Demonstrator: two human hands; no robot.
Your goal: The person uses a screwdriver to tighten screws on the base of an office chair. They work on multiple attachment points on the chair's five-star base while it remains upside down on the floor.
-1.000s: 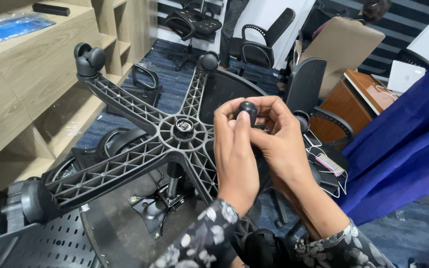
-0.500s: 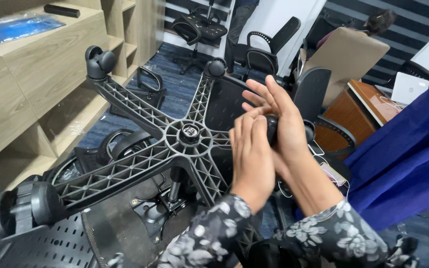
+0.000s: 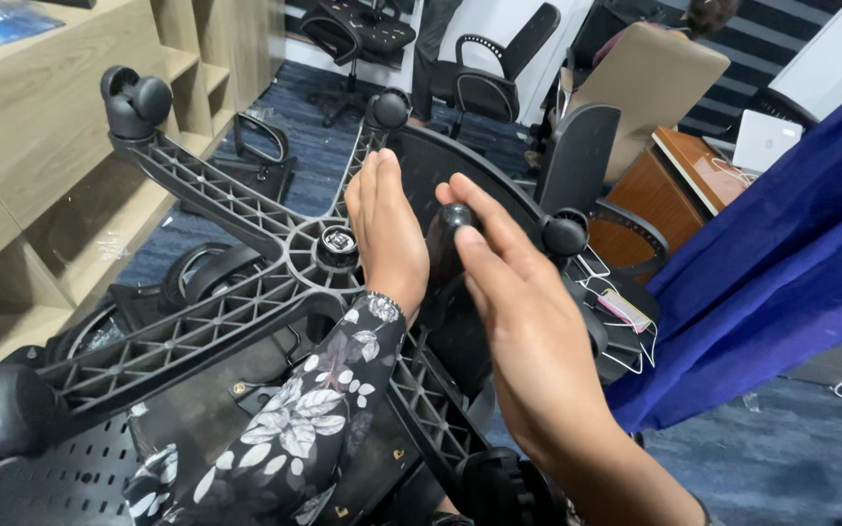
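Now, going left to right: the black plastic five-armed chair base (image 3: pixel 246 263) lies upturned, castors in the air. Your left hand (image 3: pixel 387 229) stands edge-on beside its hub, fingers straight and together, pressed flat against a small black castor wheel (image 3: pixel 445 239). Your right hand (image 3: pixel 514 321) meets it opposite, fingers extended, sandwiching the wheel.

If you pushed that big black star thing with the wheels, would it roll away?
Probably not right now: the star base is upside down, so its wheels point up, off the floor. It looks stiff, with ribbed plastic arms, so it likely wouldn't bend. It might tip or wobble, since it stands on one thin post.
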